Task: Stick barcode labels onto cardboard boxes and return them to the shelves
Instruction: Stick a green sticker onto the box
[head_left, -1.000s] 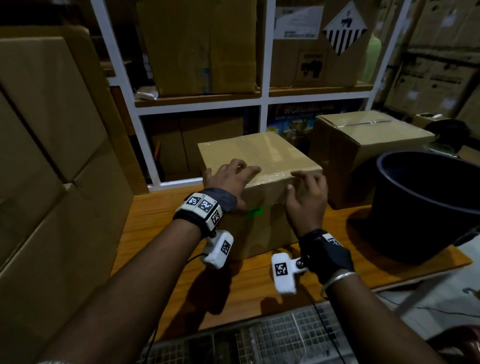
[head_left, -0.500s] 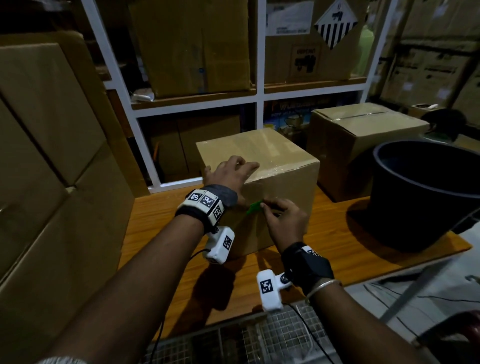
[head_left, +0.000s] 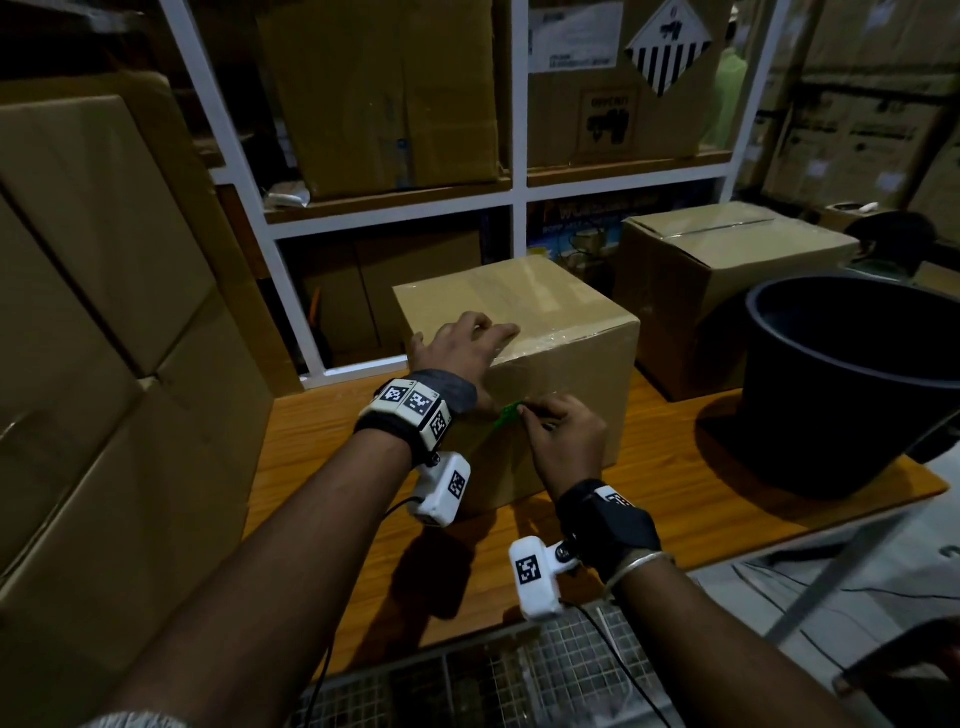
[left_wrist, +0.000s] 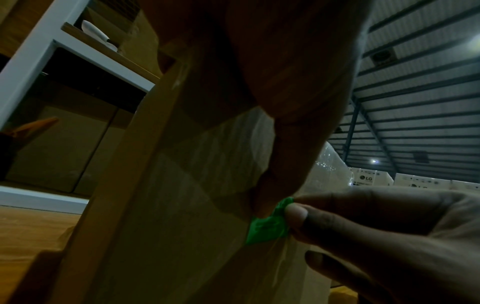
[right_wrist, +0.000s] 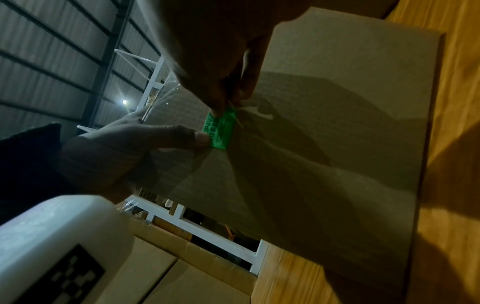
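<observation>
A taped cardboard box stands on the wooden table. My left hand rests on its top near the front edge, and its thumb reaches down the front face to touch a small green barcode label. My right hand pinches the label's right edge between thumb and forefinger, against the box front. The label looks creased in the left wrist view. In the right wrist view the label shows printed characters and lies partly on the cardboard.
A second sealed box and a large black tub stand to the right on the table. A white shelf frame with boxes is behind. Big cartons are stacked at the left. Wire mesh lies below the table's near edge.
My right hand came down from the box's top right edge to the front face and took hold of the green label. The left hand stayed on the box top.
</observation>
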